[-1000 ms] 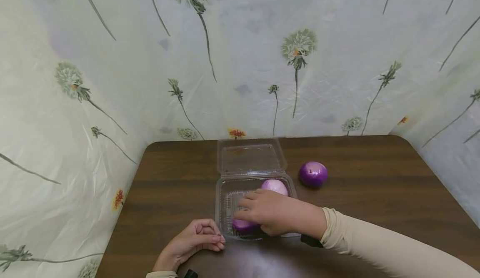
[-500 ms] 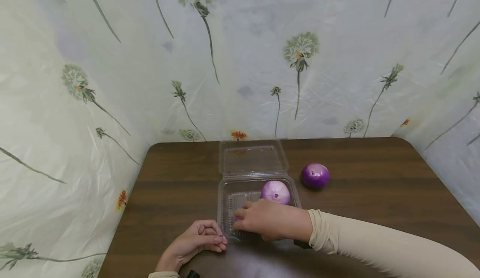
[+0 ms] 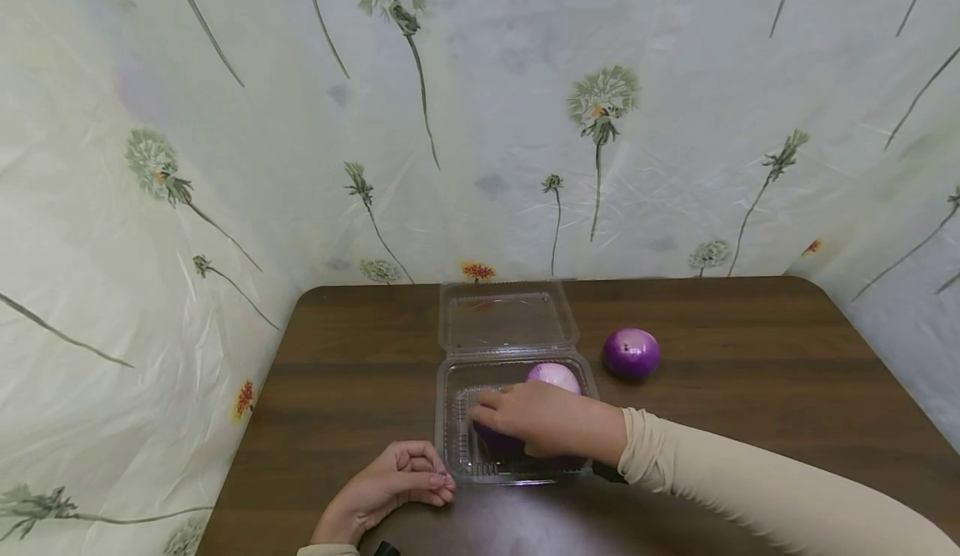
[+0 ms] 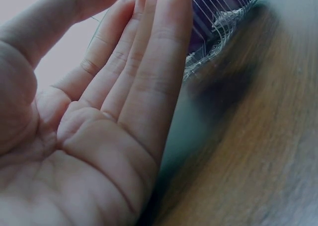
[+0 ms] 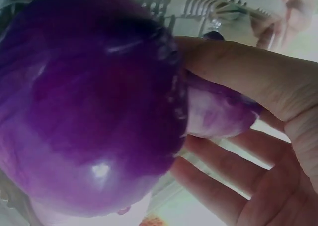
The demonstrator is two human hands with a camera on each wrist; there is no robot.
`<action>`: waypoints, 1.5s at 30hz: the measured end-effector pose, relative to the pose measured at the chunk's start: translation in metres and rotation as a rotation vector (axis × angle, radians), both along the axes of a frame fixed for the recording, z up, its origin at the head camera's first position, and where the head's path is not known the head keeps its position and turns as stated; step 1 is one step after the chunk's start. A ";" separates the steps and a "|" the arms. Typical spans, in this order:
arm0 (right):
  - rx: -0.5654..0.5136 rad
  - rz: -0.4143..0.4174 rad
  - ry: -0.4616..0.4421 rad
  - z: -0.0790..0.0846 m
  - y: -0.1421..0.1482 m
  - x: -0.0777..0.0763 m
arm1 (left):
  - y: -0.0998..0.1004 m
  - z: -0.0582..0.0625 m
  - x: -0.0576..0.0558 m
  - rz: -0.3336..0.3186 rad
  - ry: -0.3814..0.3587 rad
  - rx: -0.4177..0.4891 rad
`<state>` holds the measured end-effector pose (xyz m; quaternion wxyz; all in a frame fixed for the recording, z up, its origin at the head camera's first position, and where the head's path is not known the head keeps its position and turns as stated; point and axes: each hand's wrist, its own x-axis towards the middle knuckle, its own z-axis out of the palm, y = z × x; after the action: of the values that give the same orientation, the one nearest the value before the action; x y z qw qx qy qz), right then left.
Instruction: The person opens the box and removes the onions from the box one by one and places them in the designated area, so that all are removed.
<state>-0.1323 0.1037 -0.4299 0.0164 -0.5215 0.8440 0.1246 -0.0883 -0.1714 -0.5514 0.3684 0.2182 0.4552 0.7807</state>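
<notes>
Locate the round purple item [image 3: 495, 439] inside the base of the clear hinged tray [image 3: 442, 423], left of centre and toward the near side, directly under the right hand [image 3: 534, 417]. Treat this as the governing relation for the coming move: item below the palm and within the fingers, reach entering from the right, fingertips pointing left. Read no clear long axis from the rounded, mostly covered outline. Note the right fingers curved over the top and far side, with the thumb on the near side, spread to about the item's width and apparently gripping it. Firmness of grip: cannot tell. In the right wrist view, find a purple-and-white surface [image 5: 213, 112] between thumb and fingers. Treat the large purple surface [image 5: 92, 102] in front with caution: fingertips hidden behind it, identity uncertain. Count the right hand as the nearer. Find the left hand [image 3: 397, 477] at the tray's near left corner, fingers loosely bent, with nothing plainly held; contact with the rim: cannot tell. Observe the paler item [image 3: 553, 376] at the far right of the base, and the loose purple item [image 3: 632, 353] on the tabletop [image 3: 720, 373], right of the tray and apart from it.
</notes>
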 end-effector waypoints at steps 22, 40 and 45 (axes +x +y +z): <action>-0.083 -0.049 -0.034 -0.010 0.010 -0.018 | 0.001 0.001 0.000 0.000 -0.008 0.006; -0.284 -0.141 -0.129 -0.018 0.028 -0.026 | 0.001 0.001 0.000 0.000 0.002 0.004; -0.343 -0.192 -0.167 -0.020 0.032 -0.027 | 0.000 0.001 0.000 0.000 -0.001 -0.006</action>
<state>-0.1588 0.1355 -0.4500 0.0092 -0.4425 0.8943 -0.0665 -0.0881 -0.1711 -0.5508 0.3690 0.2168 0.4574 0.7795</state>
